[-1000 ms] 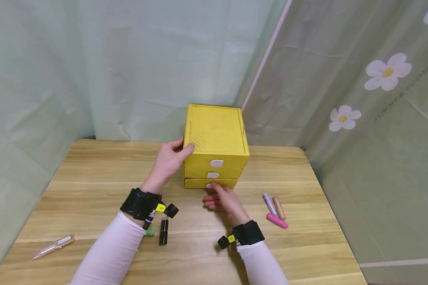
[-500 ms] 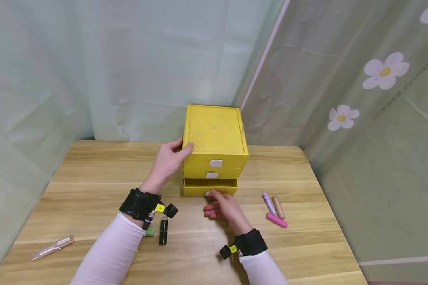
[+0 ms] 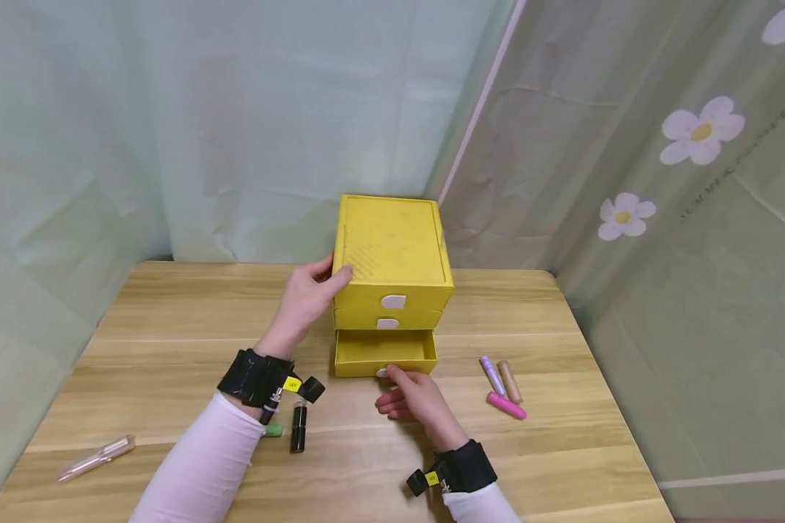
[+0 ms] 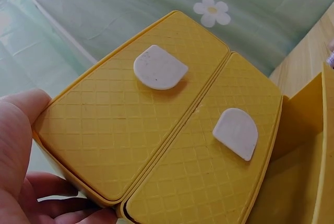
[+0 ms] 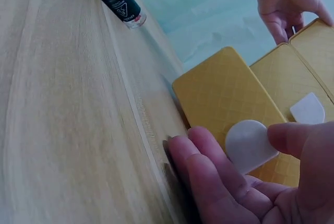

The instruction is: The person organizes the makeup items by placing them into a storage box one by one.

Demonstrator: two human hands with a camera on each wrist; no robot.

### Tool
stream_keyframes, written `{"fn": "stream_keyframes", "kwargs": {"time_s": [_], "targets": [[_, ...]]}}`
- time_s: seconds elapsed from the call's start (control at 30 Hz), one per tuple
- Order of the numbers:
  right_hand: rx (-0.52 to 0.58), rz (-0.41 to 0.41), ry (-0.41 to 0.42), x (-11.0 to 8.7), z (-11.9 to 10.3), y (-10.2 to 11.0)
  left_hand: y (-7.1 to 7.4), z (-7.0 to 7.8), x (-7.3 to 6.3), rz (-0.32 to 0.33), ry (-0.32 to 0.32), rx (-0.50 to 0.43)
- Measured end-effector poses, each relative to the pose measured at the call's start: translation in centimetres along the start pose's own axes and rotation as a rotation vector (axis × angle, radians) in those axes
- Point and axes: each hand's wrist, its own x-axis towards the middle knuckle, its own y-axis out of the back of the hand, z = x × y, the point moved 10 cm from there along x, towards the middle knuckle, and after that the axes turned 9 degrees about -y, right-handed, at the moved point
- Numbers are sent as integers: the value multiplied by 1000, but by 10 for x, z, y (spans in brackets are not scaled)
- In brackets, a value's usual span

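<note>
A yellow box of three stacked drawers [image 3: 392,243] stands on the table, with a white handle on each front. Its bottom drawer [image 3: 349,369] is pulled out, its yellow floor showing. My left hand [image 3: 304,301] holds the box at its front left edge, thumb at the top corner and fingers along the side, as the left wrist view also shows. With thumb and fingers, my right hand [image 3: 421,403] pinches the bottom drawer's white handle [image 5: 250,145]. The upper two drawers are closed, their handles [image 4: 159,68] untouched.
Right of the box lie a purple tube [image 3: 493,375], a brown tube [image 3: 509,381] and a pink tube [image 3: 506,405]. A black cosmetic tube [image 3: 299,428] and a partly hidden green piece [image 3: 273,431] lie near my left wrist. A clear tube [image 3: 97,458] lies far left. Curtains stand behind.
The bottom drawer has slid out from almost closed, toward me, along with my right hand. My left hand stays on the box.
</note>
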Motion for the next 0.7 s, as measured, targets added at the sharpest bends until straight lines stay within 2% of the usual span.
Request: {"fn": "stream_keyframes", "kwargs": {"time_s": [0.47,0.7], "targets": [[-81,-68,-27,-4,4,-4,7,0,3,15,0,6],[-73,-96,-29,-7,5,-5,7,2,4,11,-2,28]]}}
